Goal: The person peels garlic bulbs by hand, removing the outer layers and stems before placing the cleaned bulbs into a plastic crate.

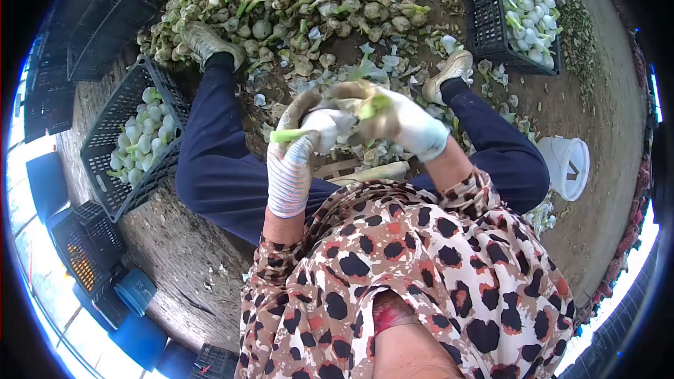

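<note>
Above lap: left striped-glove hand (291,161) grips white round onion bulb (328,128) by green stalk; right white-glove hand (393,121) pinches loose skin. Risk: bulb slipping, dropping onto dirt floor (583,84), if peel tears suddenly.

A heap of unpeeled bulbs (281,0) lies between two black crates (116,161) of peeled ones, a white bucket (567,165) well apart.

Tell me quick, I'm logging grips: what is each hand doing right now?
Left hand: closed around the white bulb, green stalk end poking out.
Right hand: closed on the bulb's top, gripping its outer skin.
</note>
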